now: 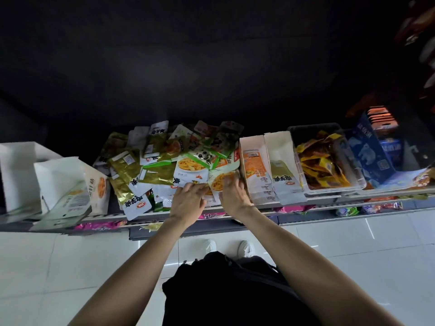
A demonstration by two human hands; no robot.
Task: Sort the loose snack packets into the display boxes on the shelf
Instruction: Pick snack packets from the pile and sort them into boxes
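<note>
— Shelf [235, 214] over white floor tiles [70, 267], dark above?
— Yes. Loose snack packets [164, 165] heaped left of display boxes [266, 165]; left hand [188, 198] and right hand [235, 194] rest on them, fingers spread, gripping nothing.

It's a shop: a long retail shelf [306, 203] heaped with snack packets [164, 161], cardboard display boxes [256, 165] lined up, white tiled floor [47, 267] below.

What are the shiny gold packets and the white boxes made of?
The gold packets look like metallic foil film: crinkled, with bright glints. The white display boxes seem to be matte cardboard: flat, stiff walls with folded edges and no shine. The clear bin beside them looks like plastic, since it is see-through.
</note>
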